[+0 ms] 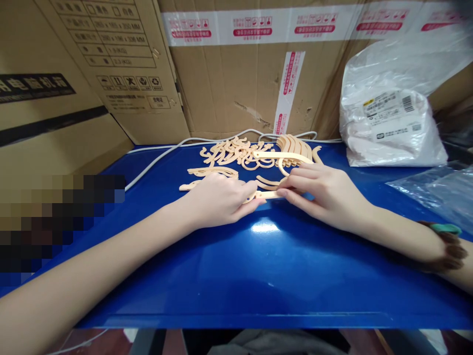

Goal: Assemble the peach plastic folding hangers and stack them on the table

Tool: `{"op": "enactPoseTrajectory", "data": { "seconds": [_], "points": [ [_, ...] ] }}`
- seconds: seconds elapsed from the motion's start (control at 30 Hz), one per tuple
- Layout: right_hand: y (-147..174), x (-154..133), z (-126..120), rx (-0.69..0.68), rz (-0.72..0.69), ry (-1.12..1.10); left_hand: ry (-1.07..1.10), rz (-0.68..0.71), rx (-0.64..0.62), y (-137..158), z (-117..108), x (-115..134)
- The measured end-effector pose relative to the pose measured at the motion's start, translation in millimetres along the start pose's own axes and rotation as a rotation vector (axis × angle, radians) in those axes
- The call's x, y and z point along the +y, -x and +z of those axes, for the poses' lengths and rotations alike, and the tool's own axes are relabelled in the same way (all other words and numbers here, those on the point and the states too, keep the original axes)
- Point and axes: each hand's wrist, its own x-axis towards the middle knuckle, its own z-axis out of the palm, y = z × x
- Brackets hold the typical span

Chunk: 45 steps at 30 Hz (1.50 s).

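Note:
My left hand (223, 198) is closed in a pinch on the rounded end of a cream plastic hanger arm (271, 195). The fingers of my right hand (327, 193) grip the same arm from the other side, hiding its far end. Just behind the right fingertips are another long arm with a hole near its end (279, 155) and a curved hook piece (282, 166); whether they join the held arm is hidden. Slim curved pieces (264, 182) lie between the hands. Beside the left hand, paired arms (212, 171) rest on the blue table (236, 276).
A heap of loose hooks and small parts (236, 152) and a stack of curved arms (293, 148) lie at the back. Behind them run a white cable (162, 157) and cardboard boxes (229, 84). A white plastic bag (391, 118) and clear film (439, 190) lie at right.

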Motion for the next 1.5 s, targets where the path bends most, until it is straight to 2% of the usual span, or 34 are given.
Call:
{"op": "enactPoseTrajectory", "data": {
  "seconds": [0.17,0.37,0.57,0.77,0.97,1.03,1.23,1.4,1.5],
  "points": [
    [-0.7,5.8,-3.8,0.105,0.039,0.088,0.017,-0.024,-0.008,0.1,-1.1,-0.5],
    [-1.1,9.8,-4.1,0.145,0.057,0.149,0.002,-0.028,-0.009,-0.1,-0.3,-0.6],
    [-1.2,15.3,1.1,0.076,0.068,0.152,0.005,-0.034,0.058,-0.3,-2.5,0.3],
    [-0.4,14.9,7.4,-0.038,0.085,0.070,0.004,0.017,-0.016,-0.1,-1.6,1.5],
    [0.9,12.1,9.1,-0.039,0.066,0.052,0.135,0.079,0.017,1.3,-3.0,6.3],
    [1.1,11.6,9.1,-0.041,0.073,0.057,0.187,0.084,-0.013,1.3,-4.8,8.3],
    [0.0,8.4,7.9,-0.019,0.060,0.248,0.281,0.088,-0.156,1.0,-9.2,10.8],
    [-0.9,6.2,7.3,-0.028,0.059,0.366,0.235,0.026,-0.126,0.7,-8.6,9.6],
    [-0.4,7.0,8.2,-0.032,0.071,0.408,0.140,-0.014,-0.042,-0.5,-5.1,8.5]
  ]
}}
